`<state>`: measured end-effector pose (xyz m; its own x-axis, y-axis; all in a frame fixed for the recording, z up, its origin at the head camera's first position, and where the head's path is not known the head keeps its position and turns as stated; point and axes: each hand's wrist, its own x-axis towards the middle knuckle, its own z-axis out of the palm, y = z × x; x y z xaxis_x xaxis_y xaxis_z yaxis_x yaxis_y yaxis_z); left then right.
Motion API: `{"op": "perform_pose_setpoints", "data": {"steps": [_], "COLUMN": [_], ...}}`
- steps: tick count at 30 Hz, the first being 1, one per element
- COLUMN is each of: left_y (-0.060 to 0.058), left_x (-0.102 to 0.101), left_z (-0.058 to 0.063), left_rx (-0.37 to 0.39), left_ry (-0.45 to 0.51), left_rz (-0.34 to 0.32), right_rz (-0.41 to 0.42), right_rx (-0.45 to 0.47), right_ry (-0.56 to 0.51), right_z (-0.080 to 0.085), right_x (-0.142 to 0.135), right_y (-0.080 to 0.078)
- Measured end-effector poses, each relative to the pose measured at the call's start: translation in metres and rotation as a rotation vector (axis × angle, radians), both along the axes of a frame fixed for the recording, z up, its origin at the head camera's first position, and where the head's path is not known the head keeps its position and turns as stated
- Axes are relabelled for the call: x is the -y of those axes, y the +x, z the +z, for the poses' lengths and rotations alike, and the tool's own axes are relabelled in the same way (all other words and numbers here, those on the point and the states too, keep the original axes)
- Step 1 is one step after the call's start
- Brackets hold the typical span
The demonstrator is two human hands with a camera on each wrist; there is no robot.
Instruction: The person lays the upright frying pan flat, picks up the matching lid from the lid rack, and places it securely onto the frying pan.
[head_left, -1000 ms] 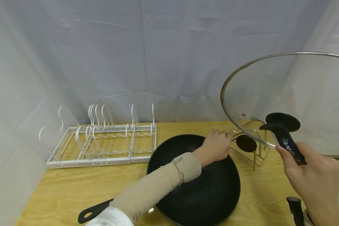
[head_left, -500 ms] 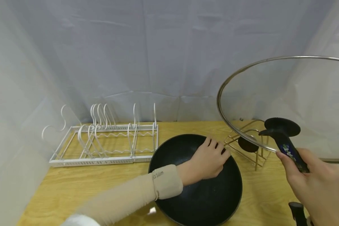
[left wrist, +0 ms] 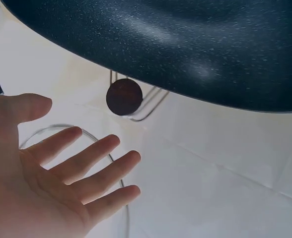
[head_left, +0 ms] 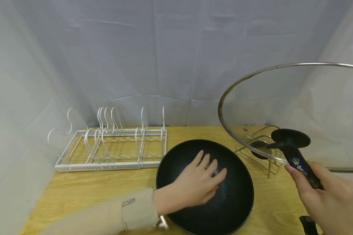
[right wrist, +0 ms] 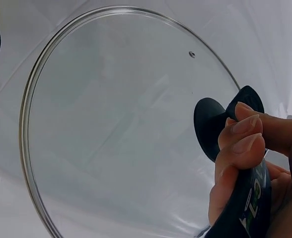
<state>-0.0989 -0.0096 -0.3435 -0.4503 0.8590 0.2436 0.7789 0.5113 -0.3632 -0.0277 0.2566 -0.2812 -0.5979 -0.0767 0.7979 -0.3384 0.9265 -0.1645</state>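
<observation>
My right hand (head_left: 330, 192) grips the black handle of a large glass lid (head_left: 264, 94), raised at the right and tilted up on edge. In the right wrist view, the fingers (right wrist: 240, 144) curl round that handle. Over a black frying pan (head_left: 235, 195) on the table hovers my left hand (head_left: 191, 184), with its fingers spread and nothing held. The left wrist view shows the palm (left wrist: 41, 193) with straight fingers, apart from the pan's rim. My left sleeve hides the pan's handle.
Behind the glass lid stands a gold wire rack (head_left: 269, 169) with a round dark knob (head_left: 259, 149) at it. A white wire rack (head_left: 97, 168) lies at the back left. Another black handle (head_left: 309, 225) shows at the bottom right. White sheeting hangs behind the wooden table (head_left: 106, 186).
My left hand has let go of the gold rack and drawn back left over the pan, its fingers spreading. The glass lid, in my right hand, has come down and left a little.
</observation>
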Motion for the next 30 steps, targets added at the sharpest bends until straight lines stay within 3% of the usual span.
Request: {"op": "perform_pose_setpoints", "data": {"steps": [11, 19, 24, 30], "left_y": [0.011, 0.027, 0.041, 0.057], "left_x": [0.045, 0.078, 0.098, 0.119], "left_z": [0.003, -0.008, -0.009, -0.009], "left_rx": [0.036, 0.122, 0.242, 0.34], "left_ry": [0.078, 0.213, 0.236, 0.22], "left_rz": [0.051, 0.074, 0.153, 0.272], "right_rz": [0.096, 0.119, 0.128, 0.156], "right_rx": [-0.058, 0.003, -0.017, 0.056], "right_ry": [-0.054, -0.075, -0.103, -0.15], "right_z": [0.0, -0.004, -0.006, -0.003], "right_x": [0.016, 0.016, 0.019, 0.022], "right_y": [0.003, 0.007, 0.008, 0.015]}}
